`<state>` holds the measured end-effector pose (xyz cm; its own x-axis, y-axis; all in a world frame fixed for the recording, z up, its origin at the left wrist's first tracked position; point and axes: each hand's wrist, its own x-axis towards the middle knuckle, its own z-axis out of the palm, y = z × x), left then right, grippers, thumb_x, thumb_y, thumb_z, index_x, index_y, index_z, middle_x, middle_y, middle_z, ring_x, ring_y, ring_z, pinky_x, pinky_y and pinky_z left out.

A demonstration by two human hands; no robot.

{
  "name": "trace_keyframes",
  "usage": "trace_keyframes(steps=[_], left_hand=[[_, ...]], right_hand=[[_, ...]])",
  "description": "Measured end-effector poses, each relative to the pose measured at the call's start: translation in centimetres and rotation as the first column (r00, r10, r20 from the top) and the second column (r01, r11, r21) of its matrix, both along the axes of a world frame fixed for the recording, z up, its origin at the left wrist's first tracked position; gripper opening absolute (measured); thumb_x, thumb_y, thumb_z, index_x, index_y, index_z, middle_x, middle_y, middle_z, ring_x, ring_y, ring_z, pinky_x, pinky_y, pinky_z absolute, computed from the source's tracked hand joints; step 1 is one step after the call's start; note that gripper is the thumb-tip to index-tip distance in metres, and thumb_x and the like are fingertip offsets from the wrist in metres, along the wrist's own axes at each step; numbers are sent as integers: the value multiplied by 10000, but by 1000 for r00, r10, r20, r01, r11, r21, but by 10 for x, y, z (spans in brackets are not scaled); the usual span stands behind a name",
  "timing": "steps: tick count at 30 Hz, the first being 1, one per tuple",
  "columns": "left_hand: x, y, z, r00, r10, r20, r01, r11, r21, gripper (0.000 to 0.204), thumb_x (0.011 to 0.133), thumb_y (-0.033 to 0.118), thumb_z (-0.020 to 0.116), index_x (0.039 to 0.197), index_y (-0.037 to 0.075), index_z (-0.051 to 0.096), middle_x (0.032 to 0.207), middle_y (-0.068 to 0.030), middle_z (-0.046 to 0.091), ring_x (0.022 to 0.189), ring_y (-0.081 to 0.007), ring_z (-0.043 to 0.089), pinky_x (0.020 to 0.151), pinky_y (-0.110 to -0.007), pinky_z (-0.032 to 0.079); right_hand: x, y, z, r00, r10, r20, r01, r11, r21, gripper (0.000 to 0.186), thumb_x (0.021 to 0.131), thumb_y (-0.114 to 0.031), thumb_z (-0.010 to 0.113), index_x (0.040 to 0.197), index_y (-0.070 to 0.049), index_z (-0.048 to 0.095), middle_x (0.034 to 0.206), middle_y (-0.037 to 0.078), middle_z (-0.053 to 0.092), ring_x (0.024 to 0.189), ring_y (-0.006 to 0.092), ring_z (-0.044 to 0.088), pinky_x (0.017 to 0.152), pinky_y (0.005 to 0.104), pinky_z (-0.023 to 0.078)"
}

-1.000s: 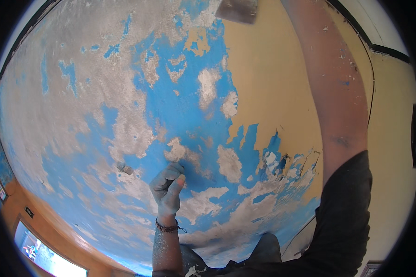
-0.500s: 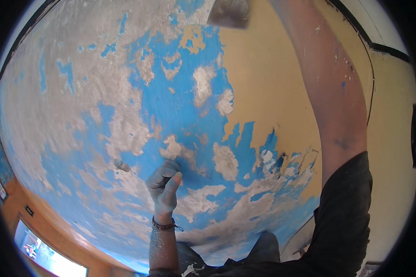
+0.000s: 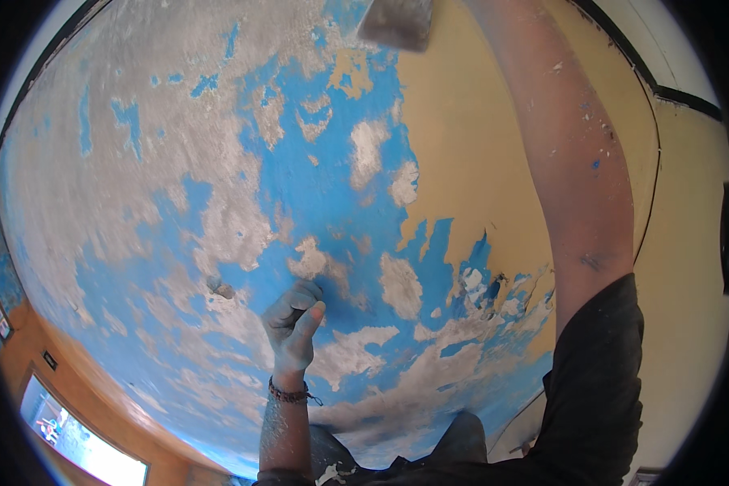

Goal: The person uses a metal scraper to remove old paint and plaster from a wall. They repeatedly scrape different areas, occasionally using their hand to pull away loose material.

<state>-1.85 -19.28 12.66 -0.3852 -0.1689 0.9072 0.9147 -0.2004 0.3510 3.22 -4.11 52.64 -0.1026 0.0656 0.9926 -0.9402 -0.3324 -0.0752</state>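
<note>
A wall of peeling paint (image 3: 332,174) fills the middle, with blue, grey bare patches and a beige layer. My left hand (image 3: 295,320), coated in pale dust, is curled into a fist against the lower blue part; nothing shows in its fingers. A beaded bracelet (image 3: 290,394) circles that wrist. My right arm (image 3: 579,154), speckled with paint flecks, stretches upward, and its hand lies beyond the top edge. A wide metal scraper blade (image 3: 397,24) shows at the top, over the border of beige and grey; its handle and any grip on it are hidden.
A small hole with a grey lump (image 3: 219,287) interrupts the wall left of my fist. Loose, curling paint (image 3: 494,283) hangs at the lower right. Dark trim (image 3: 624,53) runs along the upper right. An orange wall with a bright opening (image 3: 81,433) stands at lower left.
The scraper blade has slid slightly left across the wall and tilted a little. My right arm has shifted left with it. The left fist stays at about the same spot on the wall.
</note>
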Motion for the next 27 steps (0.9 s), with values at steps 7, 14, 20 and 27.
trace_keyframes(steps=[7, 14, 20, 27], left_hand=[[-1, -2, -2, 999, -13, -44, 14, 1000, 20, 191, 839, 98, 635, 693, 27, 535, 649, -23, 490, 659, -135, 423, 578, -274, 344], [-4, 0, -2, 999, -27, -40, 28, 1000, 10, 192, 844, 103, 632, 707, 14, 531, 699, -32, 488, 638, -111, 400, 552, -252, 316], [-3, -2, -3, 998, -40, -43, 40, 999, -10, 191, 846, 97, 628, 706, 18, 525, 693, -28, 482, 641, -110, 400, 550, -250, 313], [0, -4, -1, 999, -30, -13, 30, 999, -10, 181, 827, 84, 616, 692, 26, 511, 688, -26, 475, 663, -127, 407, 599, -269, 337]], right_hand=[[7, -25, -11, 998, -40, -47, 40, 999, 3, 272, 817, -354, 534, 690, -127, 455, 484, -30, 351, 355, 96, 295, 336, 282, 228], [-3, -32, 0, 999, -28, 31, 26, 998, 52, 278, 818, -356, 536, 690, -120, 464, 480, -25, 354, 360, 107, 309, 340, 286, 243], [-7, -35, -4, 999, -41, 24, 40, 997, 68, 283, 812, -366, 527, 687, -117, 470, 467, -23, 352, 343, 110, 301, 337, 285, 235], [1, -47, -1, 1000, 9, 23, -10, 998, 61, 294, 808, -370, 527, 687, -105, 489, 464, -7, 367, 337, 124, 317, 338, 292, 250]])
